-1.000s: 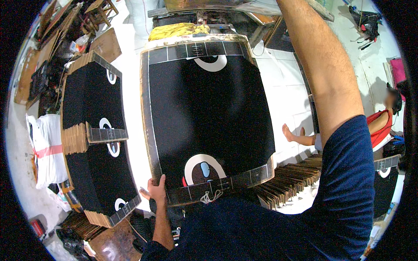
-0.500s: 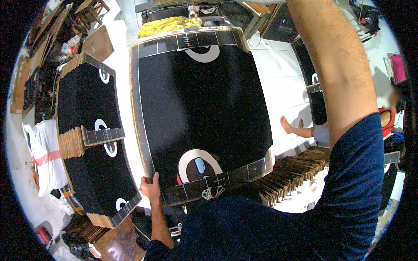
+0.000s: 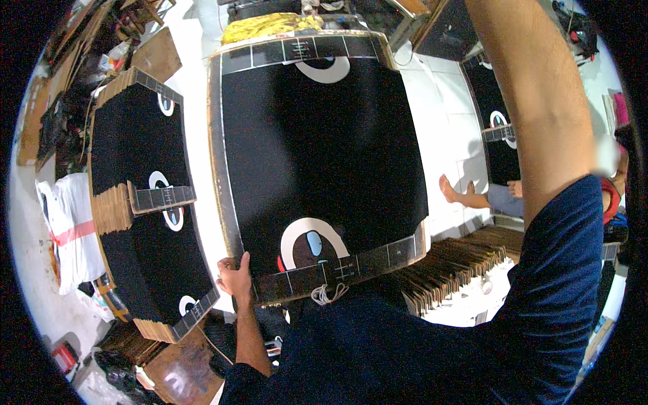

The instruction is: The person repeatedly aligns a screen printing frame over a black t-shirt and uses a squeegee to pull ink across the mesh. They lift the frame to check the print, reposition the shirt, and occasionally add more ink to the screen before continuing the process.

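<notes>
**Left hand at the near corner of the black sheet**

While the left hand (image 3: 235,278) sits at the near left corner of the sheet (image 3: 317,155), its fingers are curled around the edge and grip it, thumb up against the side. That large black printed sheet spreads away from the hand, up and to the right, with its long axis running away from the person toward a yellow bundle (image 3: 270,25) at the far end. A white oval mark (image 3: 307,243) lies just right of the hand, and a strip of small panels (image 3: 337,270) runs along the near edge, with a loop of white cord (image 3: 327,293) hanging below it.

The right arm (image 3: 533,121) reaches up and out of view past the top edge, so that hand is not seen and its grip cannot be told; the left hand is the one on the sheet.

To the left stands a stack of like sheets (image 3: 142,202). To the right lie fanned brown boards (image 3: 452,270), and beyond them another person's bare foot (image 3: 451,191) rests on the white floor. What the sheet rests on is hidden beneath it.
</notes>
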`<action>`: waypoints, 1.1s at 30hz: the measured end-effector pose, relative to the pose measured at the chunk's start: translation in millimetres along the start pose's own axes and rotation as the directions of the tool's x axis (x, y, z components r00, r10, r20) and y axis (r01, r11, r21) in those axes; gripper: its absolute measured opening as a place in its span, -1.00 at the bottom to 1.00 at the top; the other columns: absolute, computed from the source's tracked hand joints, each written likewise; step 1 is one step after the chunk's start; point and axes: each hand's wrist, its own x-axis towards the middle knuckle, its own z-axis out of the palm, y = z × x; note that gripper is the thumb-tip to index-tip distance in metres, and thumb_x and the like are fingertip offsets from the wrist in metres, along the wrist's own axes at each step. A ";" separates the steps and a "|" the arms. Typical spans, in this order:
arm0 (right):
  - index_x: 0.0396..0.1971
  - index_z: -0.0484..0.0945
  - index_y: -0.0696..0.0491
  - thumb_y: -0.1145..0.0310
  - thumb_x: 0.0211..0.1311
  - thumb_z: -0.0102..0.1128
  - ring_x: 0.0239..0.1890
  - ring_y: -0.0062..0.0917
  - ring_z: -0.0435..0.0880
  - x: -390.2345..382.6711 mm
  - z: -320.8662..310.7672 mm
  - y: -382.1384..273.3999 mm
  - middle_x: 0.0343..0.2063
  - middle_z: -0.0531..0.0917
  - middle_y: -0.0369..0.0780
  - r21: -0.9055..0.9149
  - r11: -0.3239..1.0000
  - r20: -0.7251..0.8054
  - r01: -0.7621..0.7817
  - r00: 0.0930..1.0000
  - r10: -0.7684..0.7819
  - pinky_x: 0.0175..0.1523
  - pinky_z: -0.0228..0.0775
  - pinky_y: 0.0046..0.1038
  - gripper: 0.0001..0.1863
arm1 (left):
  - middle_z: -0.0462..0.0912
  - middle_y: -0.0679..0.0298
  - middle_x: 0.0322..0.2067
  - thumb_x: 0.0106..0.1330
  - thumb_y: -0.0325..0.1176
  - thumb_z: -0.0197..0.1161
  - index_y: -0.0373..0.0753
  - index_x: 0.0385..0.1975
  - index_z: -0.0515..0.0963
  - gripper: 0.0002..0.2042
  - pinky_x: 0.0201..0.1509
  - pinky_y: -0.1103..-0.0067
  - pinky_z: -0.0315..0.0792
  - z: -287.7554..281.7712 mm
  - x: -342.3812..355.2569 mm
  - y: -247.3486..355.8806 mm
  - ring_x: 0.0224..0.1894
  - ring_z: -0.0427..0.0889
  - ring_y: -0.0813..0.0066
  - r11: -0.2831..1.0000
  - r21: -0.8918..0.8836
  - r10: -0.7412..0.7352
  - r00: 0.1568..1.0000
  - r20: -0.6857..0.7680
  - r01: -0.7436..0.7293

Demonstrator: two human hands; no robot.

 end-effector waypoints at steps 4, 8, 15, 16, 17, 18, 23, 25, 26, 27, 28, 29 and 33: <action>0.10 0.63 0.25 -0.53 0.30 -0.25 0.27 0.06 0.56 -16.9 -5.6 -6.3 0.14 0.60 0.21 -0.041 0.999 0.004 -0.002 1.000 0.002 0.35 0.37 -0.10 0.04 | 0.65 0.15 -0.09 0.06 0.18 0.55 -0.18 -0.04 0.54 -0.35 0.10 0.13 0.42 7.9 0.1 0.7 -0.03 0.64 0.14 0.997 0.041 -0.059 0.998 0.028 0.058; 0.03 0.66 0.27 -0.52 0.32 -0.26 0.20 0.07 0.61 -46.2 -8.4 -10.3 0.08 0.65 0.20 -0.078 0.991 0.026 -0.108 0.994 0.110 0.30 0.41 -0.04 0.03 | 0.54 0.04 -0.06 0.09 0.03 0.59 -0.34 -0.09 0.54 -0.40 0.10 0.23 0.45 12.7 5.5 -0.6 -0.01 0.56 0.09 0.999 0.012 0.052 0.998 -0.022 -0.052; -0.24 0.81 0.01 -0.31 0.41 -0.08 -0.04 -0.05 0.76 -137.4 3.9 2.1 -0.20 0.78 0.05 -0.046 0.988 -0.028 -0.145 0.989 0.144 0.12 0.56 -0.11 -0.31 | 0.56 -0.19 0.15 0.30 -0.07 0.46 -0.46 0.26 0.43 -0.31 0.34 0.24 0.41 16.0 23.9 162.9 0.21 0.57 -0.05 0.797 -0.263 0.531 0.838 -0.126 -0.544; -0.18 0.79 0.07 -0.28 0.41 -0.07 0.02 -0.03 0.74 -154.1 6.6 10.1 -0.12 0.75 0.08 -0.009 0.987 0.042 -0.158 0.987 0.158 0.17 0.52 -0.11 -0.30 | 0.54 -0.16 0.21 0.38 -0.11 0.40 -0.42 0.32 0.39 -0.35 0.37 0.23 0.40 14.6 21.3 205.0 0.25 0.56 -0.01 0.737 -0.398 0.568 0.820 -0.071 -0.546; -0.26 0.78 -0.04 -0.30 0.44 -0.15 -0.05 -0.04 0.74 -175.2 17.3 15.4 -0.22 0.77 0.00 -0.034 0.996 0.006 -0.081 0.997 0.081 0.07 0.52 0.00 -0.32 | 0.55 -0.11 0.21 0.48 -0.10 0.30 -0.36 0.36 0.37 -0.40 0.35 0.25 0.41 17.0 19.6 252.7 0.25 0.57 0.05 0.565 -0.632 0.639 0.766 -0.071 -0.530; -0.10 0.78 -0.14 -0.33 0.43 -0.16 -0.05 -0.01 0.75 -193.1 25.0 23.3 -0.23 0.78 0.00 -0.020 0.997 0.000 -0.074 0.997 0.074 0.09 0.51 -0.01 -0.35 | 0.55 -0.09 0.23 0.53 -0.06 0.22 -0.34 0.36 0.36 -0.43 0.32 0.25 0.44 15.3 16.0 295.1 0.23 0.59 0.08 0.480 -0.817 0.610 0.791 0.049 -0.319; -0.48 0.67 -0.02 0.20 0.31 0.28 -0.41 -0.14 0.68 -306.0 79.0 65.3 -0.54 0.67 -0.14 0.323 0.924 -0.255 0.206 0.959 -0.124 -0.21 0.51 -0.11 -0.78 | 0.60 0.06 0.08 0.61 0.16 -0.09 -0.29 0.24 0.35 -0.42 0.06 0.25 0.59 34.3 -16.8 399.0 -0.02 0.70 0.20 0.002 -0.973 0.514 0.834 0.199 0.231; -0.32 0.68 0.11 0.32 0.31 0.26 -0.14 -0.19 0.64 -358.0 94.6 94.4 -0.30 0.71 -0.11 0.474 0.859 -0.230 0.195 0.969 -0.093 0.07 0.44 -0.23 -0.84 | 0.63 0.09 0.02 0.65 0.13 -0.22 -0.24 0.23 0.40 -0.45 -0.08 0.20 0.62 60.1 -12.6 378.4 -0.09 0.68 0.17 0.189 -0.890 0.165 0.880 0.445 0.415; -0.23 0.67 0.11 0.37 0.34 0.22 -0.06 -0.20 0.61 -385.0 98.8 112.5 -0.21 0.70 -0.11 0.529 0.835 -0.225 0.155 0.973 -0.038 0.14 0.39 -0.24 -0.85 | 0.63 0.07 0.02 0.65 0.13 -0.24 -0.27 0.23 0.40 -0.44 -0.13 0.22 0.62 79.5 -11.3 357.5 -0.12 0.69 0.16 0.263 -0.868 0.122 0.878 0.464 0.422; -0.18 0.67 0.11 0.40 0.35 0.19 -0.04 -0.20 0.60 -410.8 99.5 135.4 -0.18 0.70 -0.12 0.493 0.865 -0.196 0.088 0.980 0.012 0.16 0.37 -0.25 -0.84 | 0.64 0.06 0.01 0.66 0.12 -0.27 -0.29 0.22 0.40 -0.43 -0.17 0.24 0.62 99.3 -9.2 333.1 -0.15 0.70 0.15 0.335 -0.843 0.074 0.880 0.469 0.421; -0.14 0.66 0.12 0.42 0.36 0.16 -0.05 -0.21 0.59 -437.1 96.0 162.7 -0.19 0.69 -0.13 0.527 0.850 -0.120 0.019 0.991 0.053 0.19 0.34 -0.25 -0.82 | 0.64 0.02 0.01 0.66 0.13 -0.29 -0.30 0.24 0.39 -0.41 -0.17 0.26 0.62 118.3 -1.4 313.8 -0.19 0.71 0.15 0.376 -0.809 0.035 0.866 0.500 0.452; -0.15 0.66 0.09 0.38 0.32 0.19 -0.11 -0.17 0.61 -459.4 91.6 193.8 -0.22 0.70 -0.12 0.486 0.874 -0.102 -0.028 0.991 0.088 0.16 0.35 -0.20 -0.81 | 0.64 -0.01 0.02 0.65 0.15 -0.31 -0.31 0.25 0.38 -0.39 -0.17 0.28 0.61 134.0 5.7 296.4 -0.23 0.72 0.14 0.415 -0.771 -0.031 0.854 0.519 0.483; -0.01 0.61 0.16 0.35 0.49 0.06 0.04 -0.32 0.52 -535.2 78.4 335.4 -0.07 0.63 -0.14 0.544 0.731 -0.051 -0.413 0.853 0.520 0.20 0.33 -0.29 -0.74 | 0.69 0.05 -0.41 0.60 0.29 -0.36 -0.43 0.07 0.48 -0.23 -0.41 0.47 0.55 137.2 17.5 259.7 -0.43 0.74 0.24 0.741 -0.498 -0.041 0.771 0.636 0.450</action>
